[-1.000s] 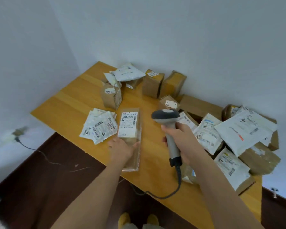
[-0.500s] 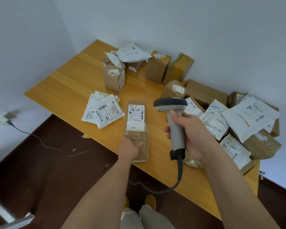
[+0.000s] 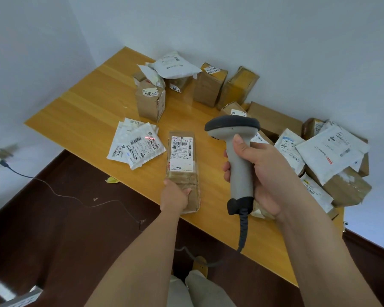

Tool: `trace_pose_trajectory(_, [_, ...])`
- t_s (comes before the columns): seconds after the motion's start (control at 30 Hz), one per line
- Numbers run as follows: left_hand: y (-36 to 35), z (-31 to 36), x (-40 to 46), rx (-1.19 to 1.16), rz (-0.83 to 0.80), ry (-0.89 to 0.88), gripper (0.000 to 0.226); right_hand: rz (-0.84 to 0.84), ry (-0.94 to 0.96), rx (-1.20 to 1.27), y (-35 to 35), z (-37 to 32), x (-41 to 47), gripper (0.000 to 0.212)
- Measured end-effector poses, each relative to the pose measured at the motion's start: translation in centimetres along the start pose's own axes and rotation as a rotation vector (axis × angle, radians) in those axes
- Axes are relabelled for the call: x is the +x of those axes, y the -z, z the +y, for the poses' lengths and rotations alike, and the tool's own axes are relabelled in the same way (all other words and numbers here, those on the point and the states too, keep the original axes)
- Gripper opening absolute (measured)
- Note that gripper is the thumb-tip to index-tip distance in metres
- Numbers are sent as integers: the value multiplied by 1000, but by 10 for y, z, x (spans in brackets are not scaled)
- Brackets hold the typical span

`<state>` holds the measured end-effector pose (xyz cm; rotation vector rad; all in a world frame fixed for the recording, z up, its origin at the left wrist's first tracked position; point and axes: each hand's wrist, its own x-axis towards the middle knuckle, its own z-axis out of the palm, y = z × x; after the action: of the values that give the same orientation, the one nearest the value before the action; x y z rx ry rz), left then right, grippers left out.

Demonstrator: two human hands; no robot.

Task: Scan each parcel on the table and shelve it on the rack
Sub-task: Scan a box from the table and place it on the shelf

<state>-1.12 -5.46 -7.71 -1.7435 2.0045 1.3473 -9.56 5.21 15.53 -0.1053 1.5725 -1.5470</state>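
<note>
Left hand (image 3: 175,197) grips the near end of 1 long brown parcel (image 3: 182,165) lying label-up at the table (image 3: 80,120) edge. Right hand (image 3: 256,173) clasps the scanner (image 3: 235,147) (red line on the white mailers (image 3: 135,144)).

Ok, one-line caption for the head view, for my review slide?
Left hand holds a long brown parcel at the table edge; right hand grips the corded scanner.
</note>
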Motion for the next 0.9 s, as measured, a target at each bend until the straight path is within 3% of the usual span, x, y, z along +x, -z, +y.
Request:
trace_pose_trajectory(0.47, [-3, 0, 3, -119, -40, 97, 73, -13, -25, 34, -4, -8, -19, 27])
trace_pose_trajectory(0.63, [-5, -1, 5, -124, -48, 141, 73, -35, -12, 33, -6, -11, -23, 38])
trace_pose_trajectory(0.9, [-7, -5, 3, -126, -42, 71, 67, -17, -6, 29, -9, -13, -26, 43])
